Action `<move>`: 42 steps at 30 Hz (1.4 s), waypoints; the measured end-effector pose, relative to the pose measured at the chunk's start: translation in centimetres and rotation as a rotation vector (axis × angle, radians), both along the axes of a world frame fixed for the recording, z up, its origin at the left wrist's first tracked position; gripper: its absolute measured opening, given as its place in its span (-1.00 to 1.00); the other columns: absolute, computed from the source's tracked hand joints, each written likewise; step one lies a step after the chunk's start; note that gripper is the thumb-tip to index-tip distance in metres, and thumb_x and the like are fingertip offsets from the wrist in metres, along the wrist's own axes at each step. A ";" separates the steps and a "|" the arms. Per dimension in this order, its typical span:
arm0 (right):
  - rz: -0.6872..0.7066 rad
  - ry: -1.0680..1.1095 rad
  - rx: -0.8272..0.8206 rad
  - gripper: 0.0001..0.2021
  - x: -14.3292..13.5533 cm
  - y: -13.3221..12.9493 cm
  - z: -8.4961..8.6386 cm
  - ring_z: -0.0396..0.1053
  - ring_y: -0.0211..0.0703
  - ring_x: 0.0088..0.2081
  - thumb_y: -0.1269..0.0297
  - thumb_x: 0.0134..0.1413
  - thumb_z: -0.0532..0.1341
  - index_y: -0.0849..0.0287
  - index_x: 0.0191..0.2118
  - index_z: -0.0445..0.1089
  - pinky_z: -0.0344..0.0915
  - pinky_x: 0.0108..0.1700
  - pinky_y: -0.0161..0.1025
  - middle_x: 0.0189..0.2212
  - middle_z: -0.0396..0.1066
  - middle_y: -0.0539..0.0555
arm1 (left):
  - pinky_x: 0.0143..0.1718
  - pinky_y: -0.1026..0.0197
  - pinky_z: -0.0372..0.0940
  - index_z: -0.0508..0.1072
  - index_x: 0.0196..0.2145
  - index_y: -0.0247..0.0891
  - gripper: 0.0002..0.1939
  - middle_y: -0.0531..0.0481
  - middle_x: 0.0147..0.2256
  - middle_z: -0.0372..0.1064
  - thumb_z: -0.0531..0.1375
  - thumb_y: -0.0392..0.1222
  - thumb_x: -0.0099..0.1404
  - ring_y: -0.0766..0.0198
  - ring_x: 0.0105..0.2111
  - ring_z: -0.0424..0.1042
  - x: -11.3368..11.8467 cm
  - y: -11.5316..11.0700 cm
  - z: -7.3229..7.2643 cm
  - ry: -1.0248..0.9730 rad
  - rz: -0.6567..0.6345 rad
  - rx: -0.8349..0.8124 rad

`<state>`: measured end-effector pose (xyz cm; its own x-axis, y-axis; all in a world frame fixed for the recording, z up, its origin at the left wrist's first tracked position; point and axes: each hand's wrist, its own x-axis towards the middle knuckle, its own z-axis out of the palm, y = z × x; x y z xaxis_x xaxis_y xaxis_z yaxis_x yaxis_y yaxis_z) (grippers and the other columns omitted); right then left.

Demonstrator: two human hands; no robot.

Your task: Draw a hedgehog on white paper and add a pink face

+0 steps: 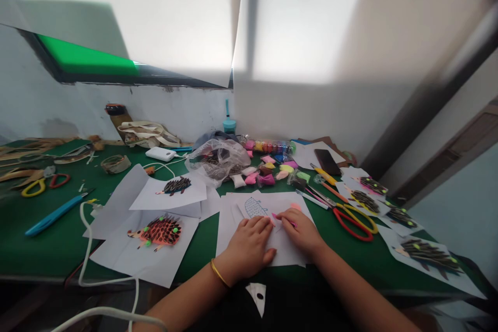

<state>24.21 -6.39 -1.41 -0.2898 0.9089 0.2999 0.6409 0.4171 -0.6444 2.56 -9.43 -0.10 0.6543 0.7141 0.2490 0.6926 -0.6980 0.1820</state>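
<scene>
A sheet of white paper (229, 238) lies in front of me, with a blue outline drawing of a hedgehog-like animal (256, 207) on it. My left hand (251, 244) rests flat on the sheet, fingers stretched out just below the drawing and thumb apart. My right hand (298, 231) is closed around a thin pink stick-like tool (274, 216), its tip pointing left near my left fingertips. Most of the tool is hidden by the fingers. A patch of salmon-pink clay (296, 207) shows on the paper behind my right hand.
Behind the paper lie several clay packets (266, 180) and a plastic bag (221, 158). Red-and-yellow scissors (354, 223) and a phone (327, 161) lie right. Finished hedgehog pictures (157, 231) flank both sides. A blue cutter (56, 213) and white cable (83, 249) are left.
</scene>
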 end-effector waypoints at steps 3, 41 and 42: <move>-0.043 0.002 0.001 -0.65 0.0 0.2 -0.3 0.40 -0.05 0.00 0.30 0.20 0.03 0.16 -0.02 0.47 0.28 0.10 -0.08 -0.05 0.49 0.16 | 0.16 -0.10 0.05 0.16 0.26 -0.20 -0.36 -0.13 0.24 0.17 0.12 0.08 0.31 -0.03 0.21 0.12 0.0 0.0 0.0 0.002 0.001 0.000; -0.028 -0.049 0.120 -0.75 -0.4 -0.7 -0.4 0.40 -0.08 -0.17 0.50 0.02 0.09 0.14 -0.23 0.45 0.30 -0.07 -0.13 -0.27 0.49 0.09 | 0.17 -0.10 0.04 0.14 0.28 -0.22 -0.34 -0.11 0.26 0.13 0.08 0.13 0.32 -0.02 0.23 0.09 0.0 0.2 -0.3 0.041 0.011 -0.014; -0.038 -0.054 0.123 -0.75 -0.4 -0.7 -0.4 0.40 -0.07 -0.18 0.50 0.01 0.09 0.14 -0.24 0.45 0.30 -0.08 -0.13 -0.28 0.49 0.09 | 0.17 -0.10 0.04 0.14 0.27 -0.22 -0.34 -0.12 0.27 0.13 0.08 0.13 0.32 -0.02 0.23 0.09 0.0 0.2 -0.3 0.042 0.014 -0.014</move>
<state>23.77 -7.13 -1.83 -0.2748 0.8768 0.3946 0.6900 0.4656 -0.5542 2.53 -9.19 -0.43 0.6542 0.7261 0.2117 0.7092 -0.6861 0.1619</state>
